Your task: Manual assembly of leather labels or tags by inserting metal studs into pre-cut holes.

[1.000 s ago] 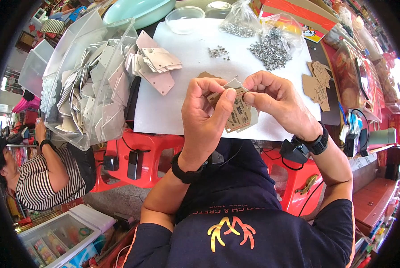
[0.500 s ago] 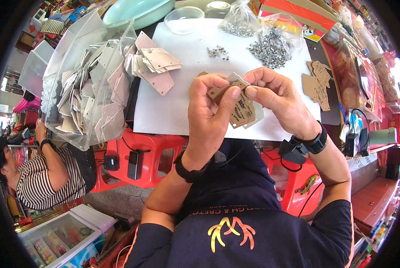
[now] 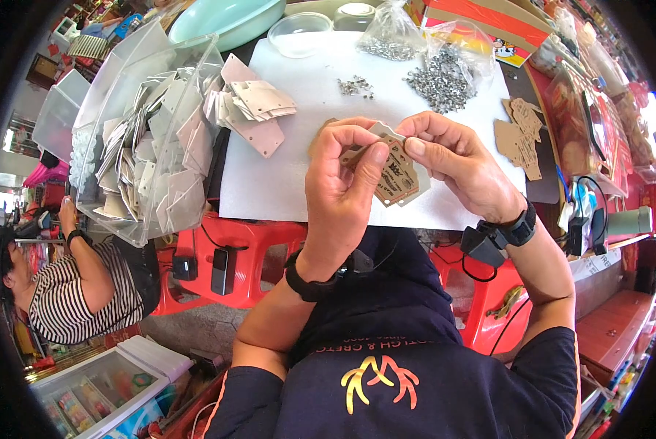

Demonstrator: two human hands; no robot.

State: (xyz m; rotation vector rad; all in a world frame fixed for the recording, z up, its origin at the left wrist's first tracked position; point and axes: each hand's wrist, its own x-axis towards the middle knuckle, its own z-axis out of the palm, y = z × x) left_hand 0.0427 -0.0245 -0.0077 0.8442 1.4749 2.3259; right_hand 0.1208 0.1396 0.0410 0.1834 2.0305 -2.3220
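Now that flat, brown, card-like pieces point(image 3: 399, 179) have turned slightly near the white-covered desk's point(image 3: 262, 194) front edge, left fingers point(image 3: 376, 156) and right fingers point(image 3: 416, 147) clamp them; I judge handling unfinished.

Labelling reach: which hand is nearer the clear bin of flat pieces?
Left. The left hand is right of the clear bin, across a gap; the right hand is farther right, beyond the left hand.

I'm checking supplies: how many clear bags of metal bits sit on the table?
2: the left bag at the far side, and the right bag just beside it, slightly nearer. More could be hidden.
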